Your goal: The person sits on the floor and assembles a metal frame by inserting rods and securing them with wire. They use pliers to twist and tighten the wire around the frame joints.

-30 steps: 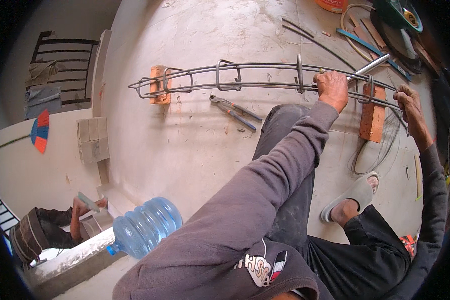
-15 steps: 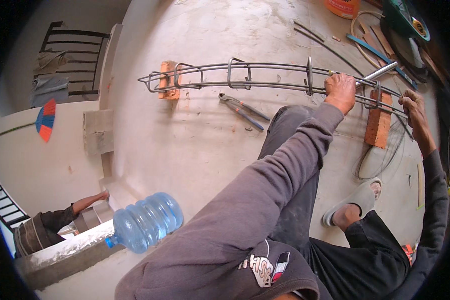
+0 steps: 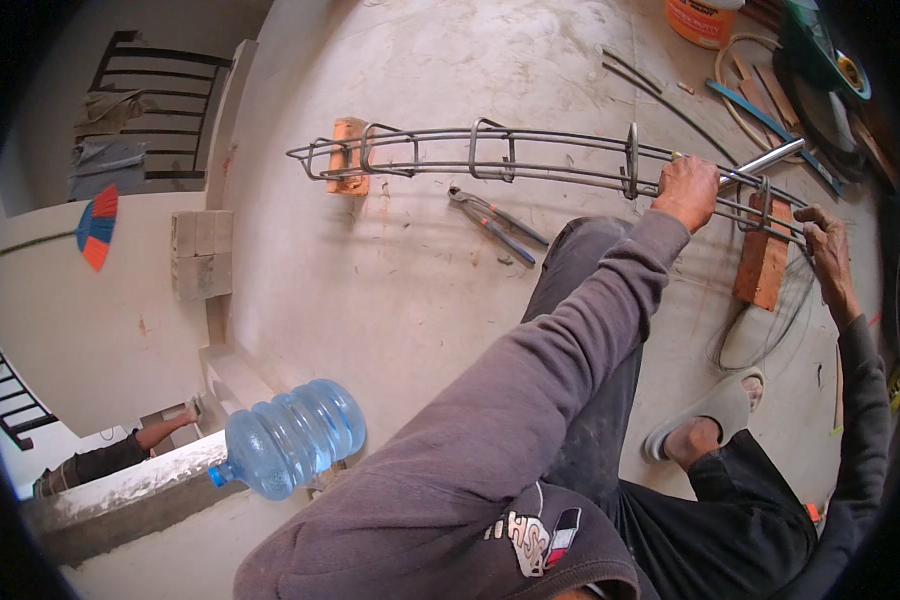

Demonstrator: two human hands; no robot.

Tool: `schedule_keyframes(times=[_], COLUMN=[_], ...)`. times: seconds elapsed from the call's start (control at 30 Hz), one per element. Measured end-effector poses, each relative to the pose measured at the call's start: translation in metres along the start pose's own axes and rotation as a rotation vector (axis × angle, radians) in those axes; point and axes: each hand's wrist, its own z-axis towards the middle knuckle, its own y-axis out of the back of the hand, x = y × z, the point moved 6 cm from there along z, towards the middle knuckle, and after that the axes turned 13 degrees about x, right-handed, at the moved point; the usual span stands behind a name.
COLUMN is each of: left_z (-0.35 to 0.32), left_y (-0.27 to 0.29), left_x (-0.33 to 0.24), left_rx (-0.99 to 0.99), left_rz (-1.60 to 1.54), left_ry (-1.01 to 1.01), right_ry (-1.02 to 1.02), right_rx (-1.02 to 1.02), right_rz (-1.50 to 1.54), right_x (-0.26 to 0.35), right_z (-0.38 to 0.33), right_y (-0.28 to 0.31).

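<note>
Concrete floor (image 3: 390,300) — left hand (image 3: 688,190) fingers clamped on rebar cage (image 3: 490,160), right hand (image 3: 820,240) gripping too — blue water jug (image 3: 290,437) nearby.

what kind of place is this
Most likely a building site, on a bare concrete floor. A steel rebar cage rests on red bricks, pliers lie beside it, and stacked concrete blocks stand by a wall.

Rebar cage (image 3: 530,160) rests on two bricks (image 3: 348,155); pliers (image 3: 495,222) lie before it.
</note>
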Motion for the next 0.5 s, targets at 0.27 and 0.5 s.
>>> schedule_keyframes(times=[0.27,0.5], left_z=[0.000,0.002], left_y=[0.000,0.002], left_x=[0.003,0.002], left_rx=[-0.049,-0.057], left_rz=[-0.056,-0.097], left_ry=[-0.005,-0.017], right_ry=[0.004,0.005], right_rx=[-0.039,-0.022], right_rz=[-0.179,-0.260], right_x=[-0.004,-0.018], right_z=[-0.006,0.010], right_y=[-0.005,-0.005])
